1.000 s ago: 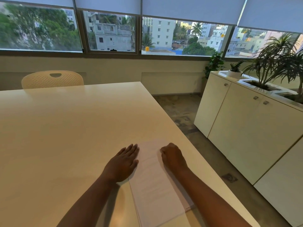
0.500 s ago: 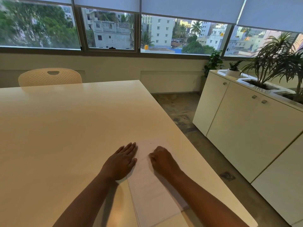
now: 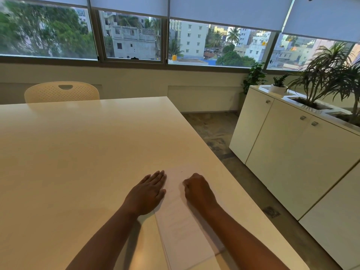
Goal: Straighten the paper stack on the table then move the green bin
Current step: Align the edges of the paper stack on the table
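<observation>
A white paper stack (image 3: pixel 181 221) lies on the cream table (image 3: pixel 78 152), near its right edge and close to me. My left hand (image 3: pixel 146 193) rests flat along the stack's left edge, fingers straight and together, holding nothing. My right hand (image 3: pixel 198 190) sits on top of the stack towards its right side, its fingers curled under; my right forearm covers the stack's lower right part. No green bin is in view.
A cream perforated chair (image 3: pixel 62 91) stands at the table's far side. White cabinets (image 3: pixel 292 152) with potted plants (image 3: pixel 327 75) on top line the right wall, with a floor aisle (image 3: pixel 210 133) between them and the table. Windows run along the back.
My right hand has slid leftwards on the paper, closer to my left hand. The left hand has stayed at the stack's left edge.
</observation>
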The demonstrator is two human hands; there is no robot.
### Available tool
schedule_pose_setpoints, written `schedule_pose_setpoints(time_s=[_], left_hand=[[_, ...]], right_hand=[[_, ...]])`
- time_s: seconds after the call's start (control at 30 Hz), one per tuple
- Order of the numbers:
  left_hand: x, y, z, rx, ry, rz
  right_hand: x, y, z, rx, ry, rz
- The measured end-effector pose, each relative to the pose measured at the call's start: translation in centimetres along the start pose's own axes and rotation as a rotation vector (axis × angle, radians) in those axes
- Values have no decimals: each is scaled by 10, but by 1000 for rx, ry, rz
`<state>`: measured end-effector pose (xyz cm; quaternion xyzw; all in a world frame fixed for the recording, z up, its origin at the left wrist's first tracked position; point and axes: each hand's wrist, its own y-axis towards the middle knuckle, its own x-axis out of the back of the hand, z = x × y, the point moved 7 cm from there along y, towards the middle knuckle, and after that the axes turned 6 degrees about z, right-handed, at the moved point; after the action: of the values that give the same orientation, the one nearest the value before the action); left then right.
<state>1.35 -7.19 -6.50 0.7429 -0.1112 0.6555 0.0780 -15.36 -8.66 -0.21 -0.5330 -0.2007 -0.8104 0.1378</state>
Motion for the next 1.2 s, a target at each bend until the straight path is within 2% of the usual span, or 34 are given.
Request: schedule_pose_setpoints(time_s=[0.07, 0.2, 0.37, 0.5, 0.67, 0.77, 1.0, 1.2], left_hand=[[1, 0, 0, 5, -1, -5], [0, -1, 0, 8, 1, -3], [-1, -1, 1, 10, 4, -6], [-3, 1, 3, 12, -12, 32], [6, 7, 9, -6, -144, 72], [17, 5, 17, 10, -148, -11], [6, 3, 16, 71, -120, 28], [10, -2, 11, 34, -43, -54]], right_hand=[[-1, 0, 8, 15, -1, -17], [-19, -9, 34, 185, -21, 87], [-4, 2, 3, 26, -34, -43], [-26, -6, 36, 207, -23, 46], [-6, -2, -2, 27, 138, 21], [-1, -3, -17, -53, 175, -19], [-12, 5, -7, -77, 302, -27], [-17, 6, -9, -72, 137, 6]])
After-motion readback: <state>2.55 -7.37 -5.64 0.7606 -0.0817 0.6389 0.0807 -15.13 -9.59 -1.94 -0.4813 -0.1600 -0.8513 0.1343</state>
